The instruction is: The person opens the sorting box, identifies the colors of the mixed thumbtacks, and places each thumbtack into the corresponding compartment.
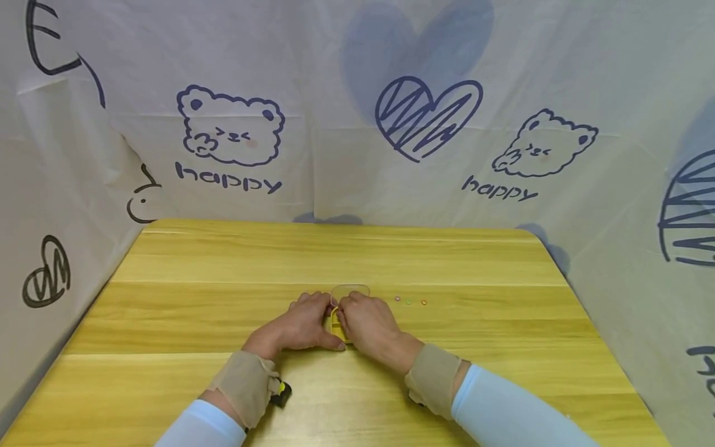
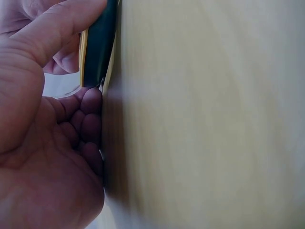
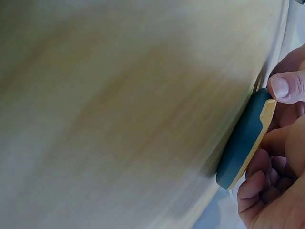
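A small lidded case (image 1: 337, 329), yellow inside and dark green outside, sits on the table with its clear lid (image 1: 350, 288) raised at the far side. My left hand (image 1: 304, 323) holds it, thumb along the near edge and fingers round the far end. In the right wrist view the green shell (image 3: 243, 143) stands out under the yellow rim. Over the yellow interior is my right hand (image 1: 368, 323), fingers curled and tips down at the case. Its fingertips are hidden, and I cannot tell whether they pinch anything.
To the right of the case lie a small pink round piece (image 1: 398, 298), a green one (image 1: 408, 302) and an orange one (image 1: 424, 302). The wooden table (image 1: 223, 261) reaches back to a printed white cloth (image 1: 335, 186), which also hangs along both sides.
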A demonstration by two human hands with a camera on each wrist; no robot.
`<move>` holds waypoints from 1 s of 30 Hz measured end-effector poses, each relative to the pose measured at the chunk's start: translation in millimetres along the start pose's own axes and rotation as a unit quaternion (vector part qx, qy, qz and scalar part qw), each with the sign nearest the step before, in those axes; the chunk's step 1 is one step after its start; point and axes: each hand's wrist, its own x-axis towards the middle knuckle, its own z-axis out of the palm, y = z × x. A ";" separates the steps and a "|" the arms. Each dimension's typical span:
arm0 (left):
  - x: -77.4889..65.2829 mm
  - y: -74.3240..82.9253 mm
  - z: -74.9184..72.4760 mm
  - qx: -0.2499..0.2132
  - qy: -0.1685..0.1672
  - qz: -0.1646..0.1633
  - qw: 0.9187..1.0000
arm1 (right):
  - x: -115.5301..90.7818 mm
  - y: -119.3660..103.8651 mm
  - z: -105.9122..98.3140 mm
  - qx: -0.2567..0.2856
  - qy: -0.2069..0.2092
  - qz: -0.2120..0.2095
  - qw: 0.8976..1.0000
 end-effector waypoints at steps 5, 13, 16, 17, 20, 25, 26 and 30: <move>-0.1 -0.6 0.0 -0.001 -0.002 -0.004 1.000 | 0.4 -0.3 0.0 0.001 -0.004 0.000 1.000; -0.5 -0.7 0.3 0.000 0.006 -0.001 1.000 | 1.6 -2.0 -2.3 0.017 -0.017 0.018 1.000; -0.8 -0.5 -0.4 -0.002 0.002 -0.002 1.000 | -0.1 -1.6 -5.7 0.036 -0.034 0.028 0.998; -0.7 -0.6 -0.6 -0.002 0.000 -0.002 1.000 | -1.1 -1.2 -7.7 0.048 -0.040 0.034 0.997; -0.7 -0.3 -1.1 -0.004 -0.005 -0.003 1.000 | -6.0 1.5 -14.7 0.086 -0.051 0.060 0.993; 0.1 -0.2 0.0 -0.002 -0.005 -0.006 1.000 | -18.7 12.8 -28.4 0.134 -0.018 0.107 0.985; 0.2 -0.2 0.1 -0.001 -0.004 -0.006 1.000 | -21.6 16.8 -30.7 0.143 -0.003 0.113 0.983; 0.5 -0.3 0.6 0.000 0.001 -0.008 1.000 | -33.2 40.0 -35.8 0.166 0.063 0.134 0.975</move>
